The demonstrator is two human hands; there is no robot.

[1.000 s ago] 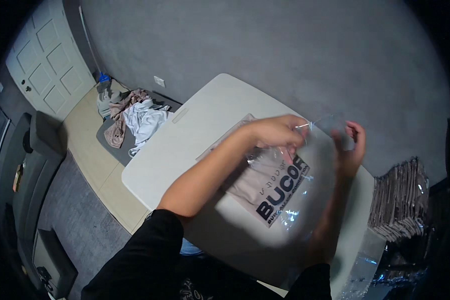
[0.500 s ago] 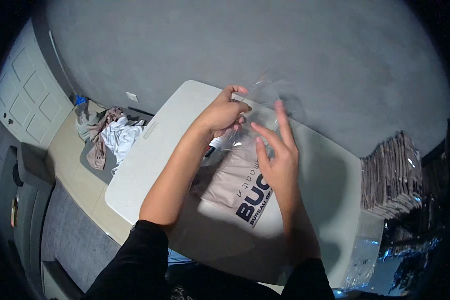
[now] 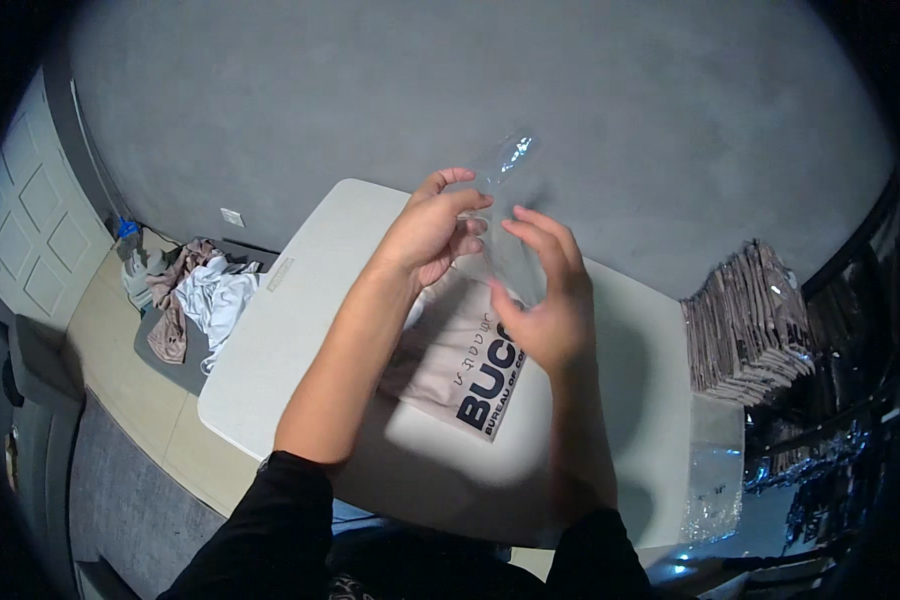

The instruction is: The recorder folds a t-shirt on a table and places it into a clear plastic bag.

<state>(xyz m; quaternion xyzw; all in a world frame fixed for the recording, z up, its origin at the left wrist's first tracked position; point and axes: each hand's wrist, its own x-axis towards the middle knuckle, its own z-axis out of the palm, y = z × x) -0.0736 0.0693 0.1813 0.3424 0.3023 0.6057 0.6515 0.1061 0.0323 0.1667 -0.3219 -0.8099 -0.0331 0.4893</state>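
Note:
A clear plastic bag (image 3: 515, 158) is raised above the white table (image 3: 320, 270). My left hand (image 3: 440, 228) pinches it with curled fingers near its edge. My right hand (image 3: 550, 305) is just to the right, thumb and fingers apart, with part of the see-through film between them; whether the fingertips touch the film is hard to see. Beneath both hands, a folded beige garment (image 3: 435, 375) with large dark lettering lies flat on the table. The hands and the film hide its far end.
A tall stack of folded, bagged garments (image 3: 745, 330) stands at the table's right end, beside a pile of clear plastic bags (image 3: 712, 490). Loose clothes (image 3: 215, 295) lie heaped on a low grey surface at left. A grey wall (image 3: 670, 130) rises behind the table.
My right hand's fingers have gone from stretched upward to bent toward the left hand. The bag has shifted and now hangs narrower. The whole view has turned slightly.

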